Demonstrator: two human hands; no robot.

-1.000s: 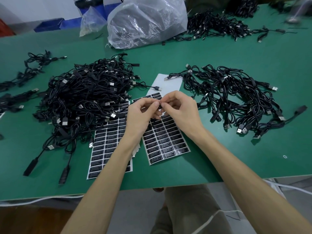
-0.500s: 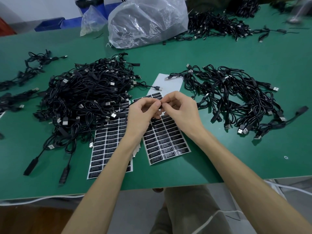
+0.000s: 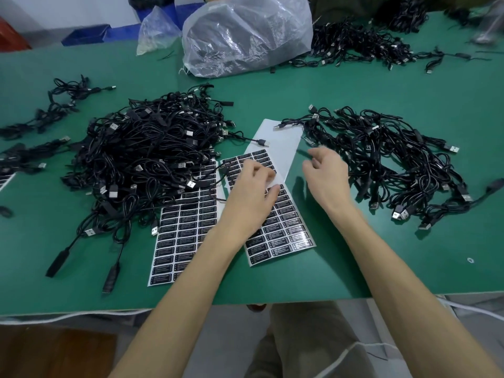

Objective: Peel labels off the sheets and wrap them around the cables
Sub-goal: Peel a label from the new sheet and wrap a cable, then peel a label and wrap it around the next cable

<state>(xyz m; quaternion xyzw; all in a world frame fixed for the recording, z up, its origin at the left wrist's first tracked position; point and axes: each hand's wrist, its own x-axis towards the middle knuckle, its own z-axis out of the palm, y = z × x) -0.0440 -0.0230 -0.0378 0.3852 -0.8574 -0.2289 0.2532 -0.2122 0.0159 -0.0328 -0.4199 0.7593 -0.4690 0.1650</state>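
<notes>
Left hand (image 3: 252, 192) rests bent fingers (image 3: 263, 173) on the label sheet (image 3: 283, 230), pinch unclear; right hand (image 3: 326, 174) hovers beside it, fingers loosely spread.

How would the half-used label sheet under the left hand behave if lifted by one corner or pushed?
Probably floppy: the label sheet is thin and lies flat on the table. Likely light, so a push may slide it. Its bare glossy backing at the far end looks slick.

I see a green table (image 3: 381, 85) carrying a left cable heap (image 3: 147, 159) and a right cable heap (image 3: 387, 165). Between them lie label sheets (image 3: 180, 241), with a plastic bag (image 3: 245, 31) behind.
</notes>
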